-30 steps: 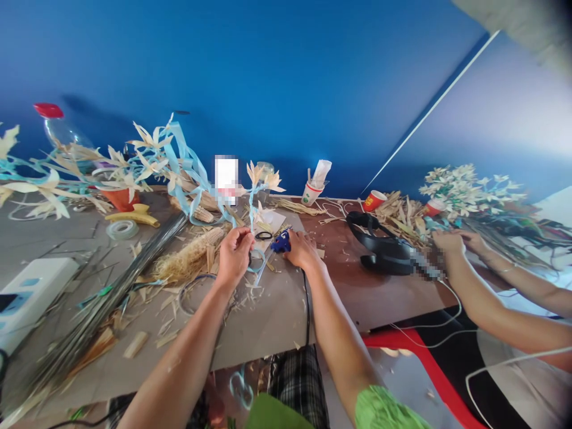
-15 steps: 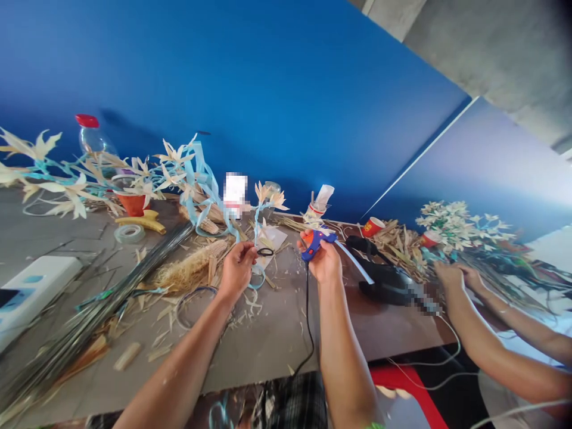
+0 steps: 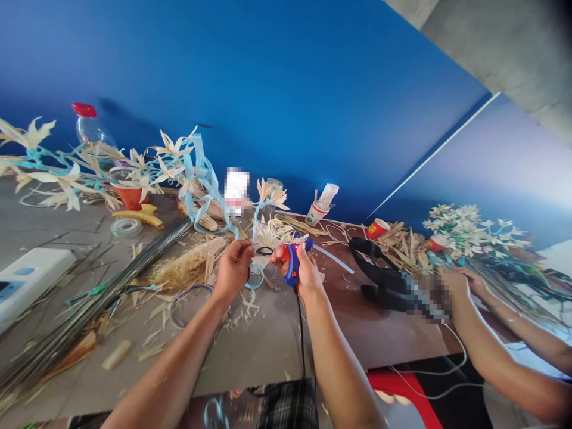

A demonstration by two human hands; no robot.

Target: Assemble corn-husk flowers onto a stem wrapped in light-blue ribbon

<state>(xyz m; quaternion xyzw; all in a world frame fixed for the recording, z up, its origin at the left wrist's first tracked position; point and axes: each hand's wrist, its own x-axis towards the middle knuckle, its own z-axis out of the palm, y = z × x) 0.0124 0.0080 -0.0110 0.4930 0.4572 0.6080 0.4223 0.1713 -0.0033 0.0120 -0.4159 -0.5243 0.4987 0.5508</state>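
Note:
My left hand (image 3: 233,268) is closed in a pinch at the lower end of a stem wrapped in light blue tape. At the top of this stem stands a pale husk flower (image 3: 271,194). In my right hand (image 3: 308,274) is a blue and red glue gun (image 3: 292,266), gripped by its handle, with a translucent glue stick (image 3: 335,259) coming out of its back. Its front end points left, towards my left hand. A black cord (image 3: 301,333) hangs from the handle. Between my hands lies a black ring (image 3: 264,251), close to a loop of blue tape (image 3: 254,277).
At left are a bundle of dark wires (image 3: 129,268), a corn cob (image 3: 196,262), a tape roll (image 3: 126,227) and a white power strip (image 3: 36,286). Black headgear (image 3: 379,286) lies right of me. Beyond it, a co-worker's hands (image 3: 456,286) work near more husk flowers (image 3: 456,226).
My right hand has brought the glue gun left and lower, nearer to my left hand, and turned it. The left hand keeps its pinch with little movement. The view has shifted slightly.

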